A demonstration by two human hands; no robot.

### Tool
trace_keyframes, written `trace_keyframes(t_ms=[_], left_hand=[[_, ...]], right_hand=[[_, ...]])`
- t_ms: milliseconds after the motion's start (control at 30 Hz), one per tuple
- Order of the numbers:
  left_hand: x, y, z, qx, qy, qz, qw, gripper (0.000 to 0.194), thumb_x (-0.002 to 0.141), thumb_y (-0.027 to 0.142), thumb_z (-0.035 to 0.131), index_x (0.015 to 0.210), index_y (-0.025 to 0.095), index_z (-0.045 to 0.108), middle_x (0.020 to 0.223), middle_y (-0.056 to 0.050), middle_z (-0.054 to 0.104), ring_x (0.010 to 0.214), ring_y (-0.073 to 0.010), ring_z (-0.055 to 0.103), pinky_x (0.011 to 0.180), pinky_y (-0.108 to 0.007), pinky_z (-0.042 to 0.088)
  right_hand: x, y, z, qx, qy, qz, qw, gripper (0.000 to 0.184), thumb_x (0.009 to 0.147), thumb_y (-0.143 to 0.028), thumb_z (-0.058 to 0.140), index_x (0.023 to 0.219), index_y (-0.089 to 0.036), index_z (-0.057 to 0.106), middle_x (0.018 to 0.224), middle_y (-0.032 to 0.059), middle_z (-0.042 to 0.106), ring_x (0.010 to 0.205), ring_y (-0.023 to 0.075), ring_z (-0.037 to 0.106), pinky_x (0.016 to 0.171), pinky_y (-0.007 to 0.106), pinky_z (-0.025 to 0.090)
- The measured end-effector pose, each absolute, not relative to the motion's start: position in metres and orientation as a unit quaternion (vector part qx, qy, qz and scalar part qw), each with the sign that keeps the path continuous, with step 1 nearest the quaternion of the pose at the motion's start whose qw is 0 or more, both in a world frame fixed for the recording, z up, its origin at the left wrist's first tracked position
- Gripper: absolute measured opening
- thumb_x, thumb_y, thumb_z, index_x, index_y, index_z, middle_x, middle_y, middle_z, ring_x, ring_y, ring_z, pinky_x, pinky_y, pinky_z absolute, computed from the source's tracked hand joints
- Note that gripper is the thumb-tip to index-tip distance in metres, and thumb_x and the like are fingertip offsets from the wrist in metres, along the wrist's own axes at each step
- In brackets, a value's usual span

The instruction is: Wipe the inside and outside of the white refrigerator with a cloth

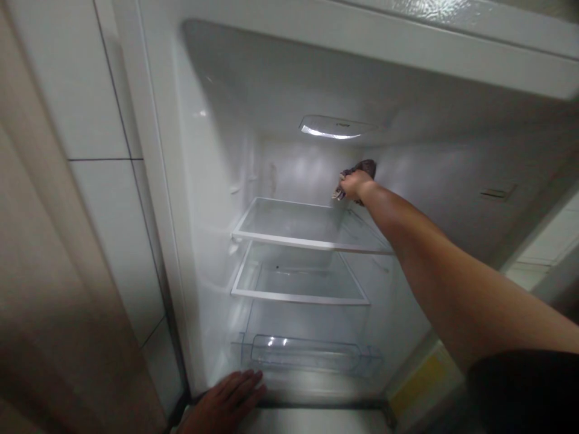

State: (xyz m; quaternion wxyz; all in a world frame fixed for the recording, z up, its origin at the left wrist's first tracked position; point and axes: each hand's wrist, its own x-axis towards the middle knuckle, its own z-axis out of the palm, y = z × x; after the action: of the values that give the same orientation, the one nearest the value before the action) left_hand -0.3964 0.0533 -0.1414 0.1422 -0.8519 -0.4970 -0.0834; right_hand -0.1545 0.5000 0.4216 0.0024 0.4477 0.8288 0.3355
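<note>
Work looks under way, not finished: R hand (355, 182) is closed round a bunched dark cloth (368, 167), deep in the fridge (160, 120), near the back right corner, above the upper shelf (289, 242) and below the lamp (335, 128). Cloth looks pressed to the back wall (303, 175) or just off it; exact contact can't be told. L hand (226, 401) grips nothing seen, fingers out flat and close together, low by the front edge; whether it bears weight there is unclear. Done, as far as visible: upper shelf and lower shelf (298, 298) both sit in the cavity, one above the other, no food on either, clear bin (307, 354) below them. Most of the back wall reads pale and even, but blur hides fine dirt, so can't say which parts the cloth has covered. Left, probably: a faint brownish streak (273, 176) on the left of the back wall, well apart from the cloth; may be dirt or just a shadow. Side walls, shelves and bin: state of each can't be judged. Best guess is partway, no firm fraction
</note>
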Motion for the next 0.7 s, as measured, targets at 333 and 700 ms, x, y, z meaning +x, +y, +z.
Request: trace_keyframes(t_ms=[333,700], left_hand=[[-0.400,0.059,-0.140,-0.842,-0.462,-0.106,0.257,0.095,0.088,0.000,0.063,0.176,0.031,0.042,0.173,0.002,0.056,0.147,-0.0196,0.057,0.122,-0.031,0.045],[-0.393,0.056,-0.135,-0.840,-0.485,-0.097,0.225,0.109,0.082,0.027,0.089,0.178,0.029,0.036,0.175,-0.003,0.055,0.146,-0.0265,0.057,0.124,-0.037,0.047]], right_hand=[[-0.154,0.488,0.433,0.444,0.830,0.327,0.086,0.033,0.099,-0.015,0.075,0.130,-0.005,0.079,0.138,0.0330,0.073,0.131,0.0329,0.071,0.105,0.037,0.050],[-0.166,0.490,0.380,0.432,0.861,0.261,0.072,0.040,0.097,-0.017,0.065,0.135,-0.014,0.078,0.140,0.0267,0.073,0.126,0.0335,0.074,0.105,0.040,0.053]])
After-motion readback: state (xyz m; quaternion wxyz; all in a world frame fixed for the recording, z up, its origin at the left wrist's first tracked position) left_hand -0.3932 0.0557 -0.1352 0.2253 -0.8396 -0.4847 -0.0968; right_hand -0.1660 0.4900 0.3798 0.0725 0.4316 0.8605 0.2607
